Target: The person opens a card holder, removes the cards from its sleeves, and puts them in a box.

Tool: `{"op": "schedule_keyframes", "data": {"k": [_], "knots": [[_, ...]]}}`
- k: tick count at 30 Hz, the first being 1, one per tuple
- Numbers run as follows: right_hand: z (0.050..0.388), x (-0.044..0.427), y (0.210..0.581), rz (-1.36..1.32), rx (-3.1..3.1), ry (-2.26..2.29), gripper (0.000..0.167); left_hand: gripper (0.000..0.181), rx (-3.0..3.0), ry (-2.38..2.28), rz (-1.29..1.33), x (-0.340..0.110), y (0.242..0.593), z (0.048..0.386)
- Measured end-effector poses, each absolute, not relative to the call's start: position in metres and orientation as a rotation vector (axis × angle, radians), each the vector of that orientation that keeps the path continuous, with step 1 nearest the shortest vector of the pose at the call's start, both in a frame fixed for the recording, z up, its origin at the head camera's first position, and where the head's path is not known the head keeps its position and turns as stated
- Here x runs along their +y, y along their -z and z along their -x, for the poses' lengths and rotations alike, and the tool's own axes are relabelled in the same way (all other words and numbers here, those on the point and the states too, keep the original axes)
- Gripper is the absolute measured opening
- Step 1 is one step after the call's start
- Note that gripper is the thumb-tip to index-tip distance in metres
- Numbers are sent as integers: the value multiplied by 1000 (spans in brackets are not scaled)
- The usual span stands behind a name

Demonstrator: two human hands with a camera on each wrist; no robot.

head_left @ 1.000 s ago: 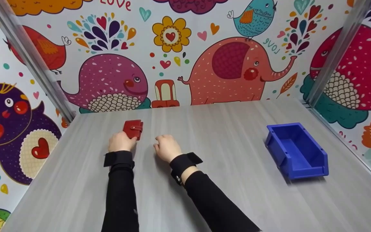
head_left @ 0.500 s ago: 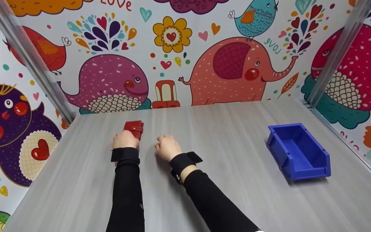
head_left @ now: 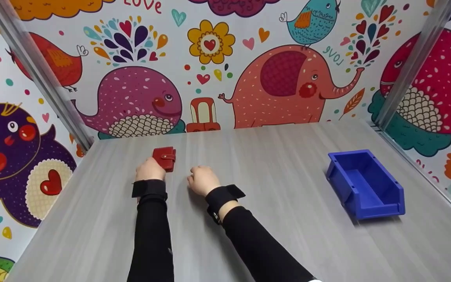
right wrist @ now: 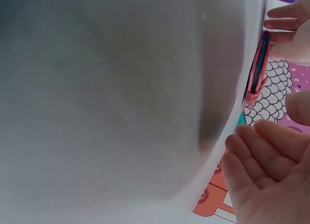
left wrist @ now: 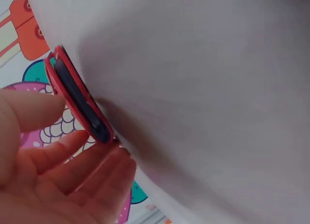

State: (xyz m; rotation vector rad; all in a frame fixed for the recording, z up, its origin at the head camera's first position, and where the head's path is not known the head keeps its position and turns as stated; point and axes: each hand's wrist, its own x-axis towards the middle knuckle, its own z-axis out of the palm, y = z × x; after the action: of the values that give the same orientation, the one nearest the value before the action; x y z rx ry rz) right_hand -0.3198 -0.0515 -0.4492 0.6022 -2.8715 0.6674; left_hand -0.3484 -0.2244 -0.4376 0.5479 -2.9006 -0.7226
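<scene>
A red wallet (head_left: 164, 158) with a strap and snap lies flat near the back left of the table. My left hand (head_left: 150, 170) is at its near left corner. The left wrist view shows the thumb (left wrist: 36, 110) beside the wallet (left wrist: 80, 100), while loosely extended fingers reach its end; whether they press on it I cannot tell. My right hand (head_left: 203, 180) rests low over the table, to the right of the wallet and apart from it. Relaxed fingers with nothing in them show on that hand (right wrist: 269, 170) in the right wrist view.
A blue open-front plastic bin (head_left: 366, 188) stands at the right side of the grey table (head_left: 272, 164). Printed cartoon panels (head_left: 217, 78) wall in the back and both sides, with metal posts (head_left: 37, 74) at the corners.
My left hand shifts right and over the wallet's near edge, then slightly back left, uncovering a little more of it. The wallet and my right hand keep their places.
</scene>
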Motion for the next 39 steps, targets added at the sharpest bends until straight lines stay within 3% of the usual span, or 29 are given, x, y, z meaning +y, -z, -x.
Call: {"op": "schedule_keyframes", "data": {"k": [27,39], "knots": [[323,-50,450,-562,-2872,-695,27,31,-2888,767,-685,-229,431,355],[319,-56,446,-552,-2892,-794,28,30,-3021,902,-498,-240,427,345]]}}
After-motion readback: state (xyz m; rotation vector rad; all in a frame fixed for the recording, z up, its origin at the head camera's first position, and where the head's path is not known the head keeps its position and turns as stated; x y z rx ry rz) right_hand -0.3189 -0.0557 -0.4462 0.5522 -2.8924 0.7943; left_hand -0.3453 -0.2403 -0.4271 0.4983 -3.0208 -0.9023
